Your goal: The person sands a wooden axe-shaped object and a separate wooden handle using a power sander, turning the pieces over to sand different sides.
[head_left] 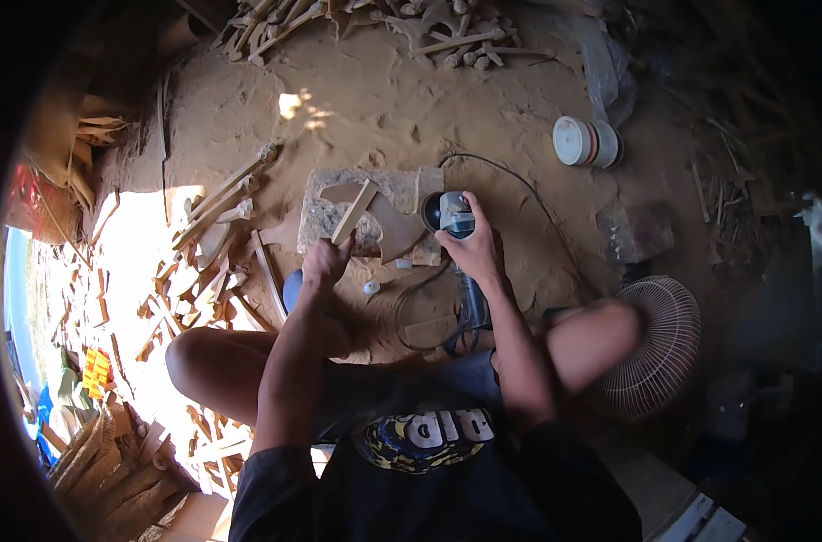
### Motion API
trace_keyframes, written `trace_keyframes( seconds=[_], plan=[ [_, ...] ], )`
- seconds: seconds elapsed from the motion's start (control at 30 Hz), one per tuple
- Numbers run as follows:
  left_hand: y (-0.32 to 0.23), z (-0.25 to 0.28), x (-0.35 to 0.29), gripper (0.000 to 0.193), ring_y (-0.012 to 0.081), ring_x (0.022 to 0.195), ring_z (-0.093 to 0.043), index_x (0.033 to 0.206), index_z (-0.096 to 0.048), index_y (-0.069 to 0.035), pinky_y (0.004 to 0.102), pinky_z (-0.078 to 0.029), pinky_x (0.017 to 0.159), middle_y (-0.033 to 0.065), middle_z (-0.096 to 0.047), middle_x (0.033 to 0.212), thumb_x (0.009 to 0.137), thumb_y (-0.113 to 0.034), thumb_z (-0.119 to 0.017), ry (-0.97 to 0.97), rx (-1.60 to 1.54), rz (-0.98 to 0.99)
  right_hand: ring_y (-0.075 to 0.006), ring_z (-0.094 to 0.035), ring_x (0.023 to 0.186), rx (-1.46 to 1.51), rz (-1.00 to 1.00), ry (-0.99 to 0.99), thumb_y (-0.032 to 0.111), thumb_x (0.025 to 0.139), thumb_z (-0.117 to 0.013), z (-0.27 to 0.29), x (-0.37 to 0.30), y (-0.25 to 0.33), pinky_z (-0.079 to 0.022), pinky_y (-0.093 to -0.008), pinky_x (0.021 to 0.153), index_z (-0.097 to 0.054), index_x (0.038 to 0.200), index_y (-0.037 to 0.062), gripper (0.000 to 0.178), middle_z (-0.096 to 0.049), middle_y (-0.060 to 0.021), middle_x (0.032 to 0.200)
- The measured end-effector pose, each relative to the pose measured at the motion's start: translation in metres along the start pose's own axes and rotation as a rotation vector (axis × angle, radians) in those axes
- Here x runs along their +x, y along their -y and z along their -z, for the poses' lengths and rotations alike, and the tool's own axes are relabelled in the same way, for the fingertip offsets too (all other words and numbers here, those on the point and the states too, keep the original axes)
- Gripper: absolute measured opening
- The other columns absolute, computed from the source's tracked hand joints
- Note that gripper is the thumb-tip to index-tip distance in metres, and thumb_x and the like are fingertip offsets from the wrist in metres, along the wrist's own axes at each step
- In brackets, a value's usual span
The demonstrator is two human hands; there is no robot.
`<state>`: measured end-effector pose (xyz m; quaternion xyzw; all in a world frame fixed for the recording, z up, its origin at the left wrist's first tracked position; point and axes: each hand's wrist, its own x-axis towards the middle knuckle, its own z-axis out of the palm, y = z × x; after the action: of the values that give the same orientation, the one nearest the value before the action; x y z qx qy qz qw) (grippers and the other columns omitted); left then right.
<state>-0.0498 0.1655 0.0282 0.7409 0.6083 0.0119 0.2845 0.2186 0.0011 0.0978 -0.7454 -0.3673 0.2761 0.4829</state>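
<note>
My left hand (325, 262) is closed round the lower end of a pale wooden axe-shaped piece (394, 226), whose stick-like handle slants up over a curved blade shape. Under it lies a worn, speckled block (317, 221) on the sand. My right hand (474, 242) grips the head of an angle grinder (472, 303), fingers on one side and thumb on the other. The grinder's dark round disc (431, 211) faces left, close beside the right end of the wooden piece; whether they touch I cannot tell. The grinder's body points back between my crossed legs.
A black cable (537, 194) loops over the sand. Wooden pieces (217, 226) are piled at left, with more carved pieces (456, 36) at the far side. A white tub (573, 142) lies at far right. A round wire fan guard (654, 348) stands by my right knee.
</note>
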Motion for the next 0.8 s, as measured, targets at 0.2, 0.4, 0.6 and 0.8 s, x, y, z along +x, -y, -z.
trace_keyframes(
  seconds=[0.2,0.4,0.6,0.8],
  plan=[
    [-0.001,0.001,0.001,0.086,0.0542,0.101,-0.073,0.097,-0.078,0.010,0.0579,-0.059,0.091,0.0387,-0.073,0.095,0.095,-0.075,-0.066,0.026,-0.029,-0.019,-0.0345,-0.057,0.142,-0.008,-0.008,0.031,0.010,0.079,-0.083,-0.005,0.002,-0.009,-0.043,-0.0401,0.121,-0.040,0.163,0.0004,0.095,-0.058,-0.0256,0.152],
    [-0.003,-0.002,0.003,0.086,0.0545,0.102,-0.073,0.097,-0.078,0.009,0.0583,-0.058,0.092,0.0383,-0.073,0.096,0.094,-0.076,-0.065,0.005,-0.010,-0.009,-0.0361,-0.056,0.146,-0.105,0.006,-0.089,0.006,0.081,-0.079,0.004,0.002,-0.027,-0.044,-0.0409,0.121,-0.038,0.165,0.0033,0.093,-0.056,-0.0261,0.156],
    [-0.003,0.003,-0.003,0.085,0.0538,0.102,-0.073,0.100,-0.078,0.009,0.0581,-0.059,0.092,0.0375,-0.073,0.097,0.094,-0.075,-0.065,0.025,0.009,0.021,-0.0351,-0.062,0.139,-0.153,-0.082,-0.109,0.014,0.081,-0.084,0.011,-0.007,0.025,-0.048,-0.0416,0.117,-0.041,0.162,0.0001,0.092,-0.062,-0.0253,0.148],
    [0.003,-0.002,-0.003,0.081,0.0513,0.101,-0.074,0.103,-0.079,0.006,0.0574,-0.059,0.093,0.0347,-0.075,0.098,0.093,-0.073,-0.068,-0.036,-0.022,-0.024,-0.0318,-0.066,0.131,0.031,0.087,-0.053,0.020,0.082,-0.088,-0.017,0.001,0.021,-0.050,-0.0411,0.112,-0.044,0.159,-0.0010,0.091,-0.065,-0.0237,0.141]
  ],
)
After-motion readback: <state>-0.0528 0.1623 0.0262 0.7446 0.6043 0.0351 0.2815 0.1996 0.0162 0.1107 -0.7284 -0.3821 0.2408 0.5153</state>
